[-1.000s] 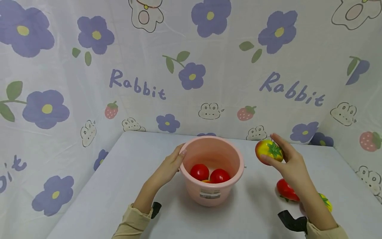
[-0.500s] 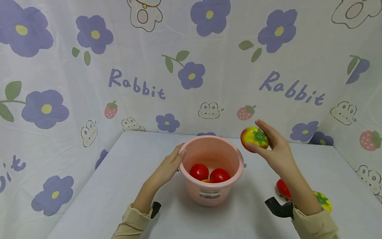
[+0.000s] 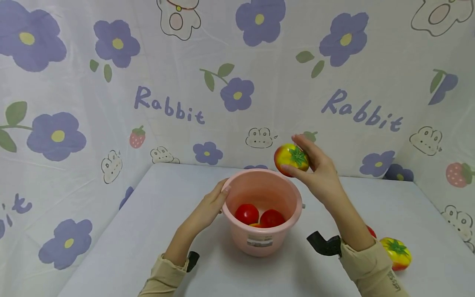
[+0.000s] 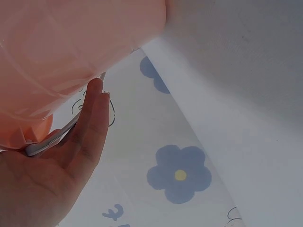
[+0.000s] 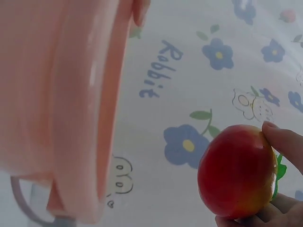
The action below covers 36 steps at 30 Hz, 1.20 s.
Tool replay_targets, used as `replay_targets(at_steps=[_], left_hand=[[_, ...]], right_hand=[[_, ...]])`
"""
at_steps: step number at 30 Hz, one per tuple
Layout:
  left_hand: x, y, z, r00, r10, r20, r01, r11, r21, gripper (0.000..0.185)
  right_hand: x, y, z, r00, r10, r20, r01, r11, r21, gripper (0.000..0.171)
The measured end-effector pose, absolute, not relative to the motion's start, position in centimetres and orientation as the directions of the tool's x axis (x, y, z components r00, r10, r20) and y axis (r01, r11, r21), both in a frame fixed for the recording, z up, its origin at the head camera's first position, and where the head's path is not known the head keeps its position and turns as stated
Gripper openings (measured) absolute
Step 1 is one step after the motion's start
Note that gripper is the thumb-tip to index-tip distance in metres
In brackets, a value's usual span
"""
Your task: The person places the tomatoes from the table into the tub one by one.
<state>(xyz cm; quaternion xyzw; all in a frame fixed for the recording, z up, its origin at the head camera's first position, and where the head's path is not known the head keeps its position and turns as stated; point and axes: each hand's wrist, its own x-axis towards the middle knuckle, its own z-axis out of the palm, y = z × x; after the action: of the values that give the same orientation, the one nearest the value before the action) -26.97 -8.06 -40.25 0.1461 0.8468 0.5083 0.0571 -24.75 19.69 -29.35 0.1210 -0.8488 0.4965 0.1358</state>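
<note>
My left hand (image 3: 209,206) holds the pink plastic bucket (image 3: 239,235) at its left rim, thumb at the edge. In the left wrist view the fingers (image 4: 92,123) lie along the outer wall, beside the bucket's handle (image 4: 57,137). My right hand (image 3: 320,175) grips a yellow-and-red toy tomato (image 3: 285,159) with a green leafy top, raised by the bucket's far right rim. Its red underside faces the right wrist camera. Inside the bucket lie two red round fruits (image 3: 246,214), with a yellowish sliver of another beneath them.
On the white table (image 3: 156,231), right of the bucket, rests another yellow-red tomato (image 3: 398,255). A red one (image 3: 371,232) beside it is mostly hidden behind my right forearm. A flower-patterned cloth (image 3: 167,74) hangs at the back and sides.
My right hand has carried the tomato leftward and up, from right of the bucket to its far right rim. My left hand has stayed on the bucket.
</note>
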Motion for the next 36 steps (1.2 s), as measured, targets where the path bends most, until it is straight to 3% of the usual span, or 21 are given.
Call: replay_targets(at_steps=[36], left_hand=[[-26.9, -8.3, -40.2, -0.945, 0.323, 0.057, 0.205, 0.444, 0.872, 0.053]], right_hand=[[-26.8, 13.9, -27.6, -0.918, -0.250, 0.306, -0.384, 0.382, -0.841, 0.071]])
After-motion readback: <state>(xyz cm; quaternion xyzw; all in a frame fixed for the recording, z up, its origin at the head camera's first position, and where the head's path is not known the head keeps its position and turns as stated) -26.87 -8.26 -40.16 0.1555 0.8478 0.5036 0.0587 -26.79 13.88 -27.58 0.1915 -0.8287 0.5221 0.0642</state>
